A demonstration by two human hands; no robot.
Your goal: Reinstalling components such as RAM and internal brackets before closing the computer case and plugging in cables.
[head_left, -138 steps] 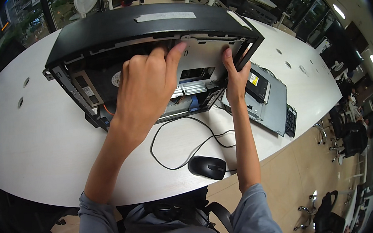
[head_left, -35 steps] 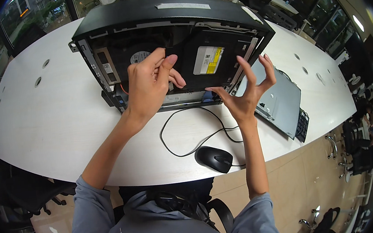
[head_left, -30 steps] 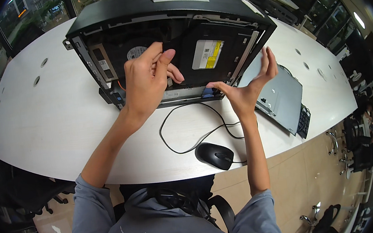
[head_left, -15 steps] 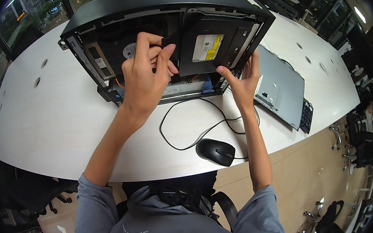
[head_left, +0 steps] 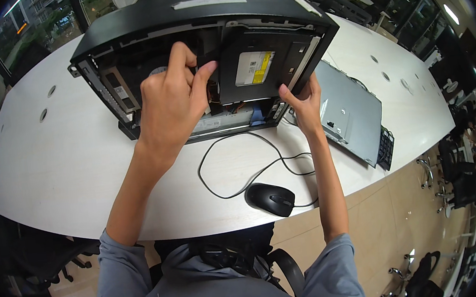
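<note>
A black desktop computer case (head_left: 201,9) stands on the table with its open side facing me. In its right half sits a flat black optical drive (head_left: 292,57) with a white and yellow label. My left hand (head_left: 171,106) reaches into the case beside the drive's left edge. Its thumb and index finger close on something dark that I cannot make out, and the other fingers curl out of sight. At the lower right, my right hand (head_left: 306,103) grips the case, thumb by the drive's lower corner and fingers round the outer side.
A grey metal side panel (head_left: 352,117) lies right of the case, with a black keyboard (head_left: 386,148) partly under it. In front, a black mouse (head_left: 270,199) rests near the table edge, its cable (head_left: 201,169) looped across the white table (head_left: 39,162).
The case appears slightly farther left and tilted differently in view. My left hand has shifted left and a little down, thumb and index finger still together. My right hand keeps its grip.
</note>
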